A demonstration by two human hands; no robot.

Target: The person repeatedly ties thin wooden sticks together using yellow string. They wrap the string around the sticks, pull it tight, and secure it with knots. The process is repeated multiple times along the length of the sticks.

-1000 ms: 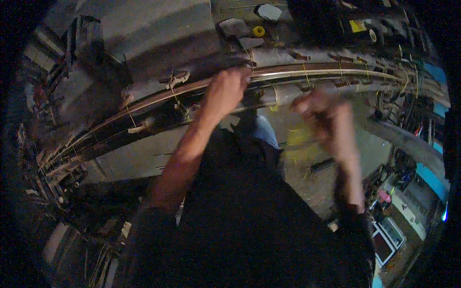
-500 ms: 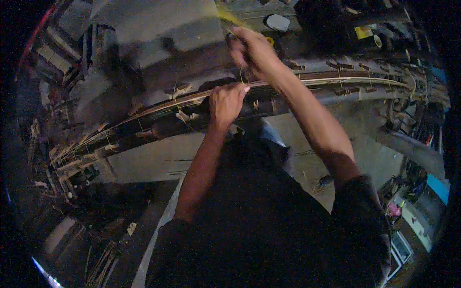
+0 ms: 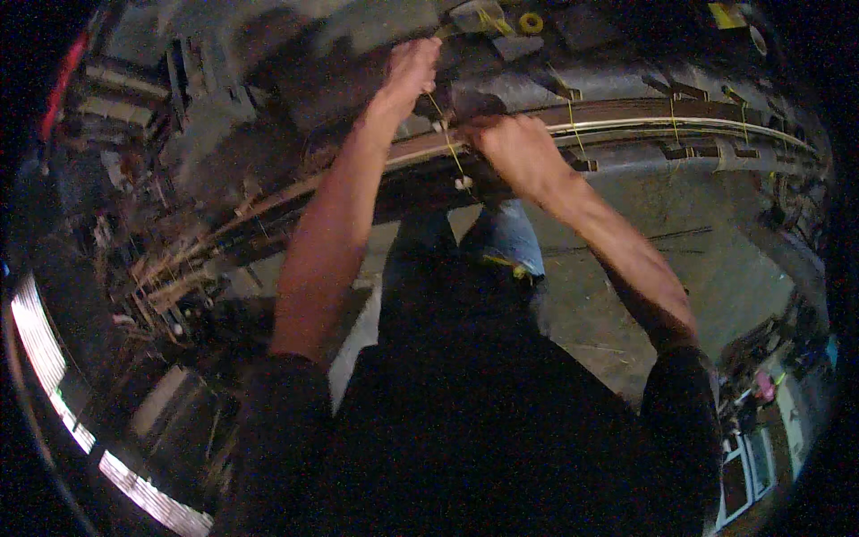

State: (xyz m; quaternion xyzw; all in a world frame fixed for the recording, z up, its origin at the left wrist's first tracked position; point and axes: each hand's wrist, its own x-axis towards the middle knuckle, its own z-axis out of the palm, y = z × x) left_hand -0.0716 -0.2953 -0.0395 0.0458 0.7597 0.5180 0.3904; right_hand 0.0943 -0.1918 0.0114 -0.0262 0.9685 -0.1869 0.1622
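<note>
A long, gently bent bundle of thin pale strips runs from side to side in front of me, along a dark beam. Yellow cord ties with small wedge-like pieces cross it at several places. My left hand, raised beyond the bundle, is closed on a yellow cord that slants down across the strips. A small pale piece sits by the cord's near end. Just right of that cord, my right hand is closed over the bundle; its fingertips are hidden, so what it grips cannot be made out.
A grey tube-like edge lies along the far side of the bundle. Beyond it are a yellow ring-shaped roll and a yellow piece. Dark clutter fills the left side, and a framed panel stands at the lower right.
My left hand has left the bundle and risen beyond it, now holding cord. My right hand has come down from the far side onto the bundle. The view has shifted somewhat.
</note>
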